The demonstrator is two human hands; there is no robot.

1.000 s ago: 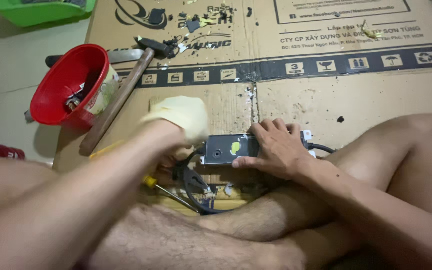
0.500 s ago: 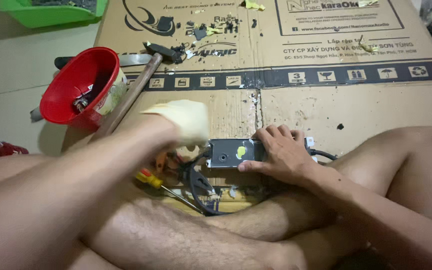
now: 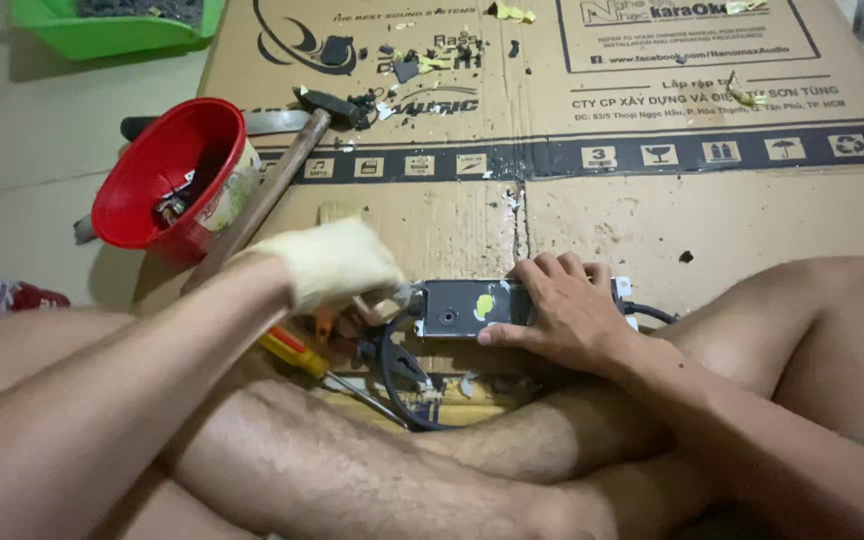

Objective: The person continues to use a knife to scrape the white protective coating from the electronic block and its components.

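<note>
A flattened cardboard sheet (image 3: 652, 210) is spread on the floor, and a person is seated cross-legged at its near edge, seen from above.

A small dark grey metal box (image 3: 457, 308), an electrical unit with a yellow sticker on top, lies near the middle of the near edge, just in front of the crossed legs. It is pressed down by the bare right hand (image 3: 562, 312), whose fingers are laid flat and curled over its right end. A black cable (image 3: 647, 312) leaves the box on that side.

The left hand (image 3: 327, 265), covered by a pale yellow glove, is closed at the left end of the box around something small; what is pinched cannot be told. Beneath it, a screwdriver with a yellow and red handle (image 3: 297, 350) and a loop of black wire (image 3: 402, 395) rest on the cardboard.

Towards the far left corner, a wooden-handled hammer (image 3: 272, 190) lies beside a red funnel (image 3: 167, 170) set in a small tub. Dark and yellow scraps are scattered along the far edge.

The work is judged to be partway: the box appears closed, while fragments suggest other pieces were already broken apart.
</note>
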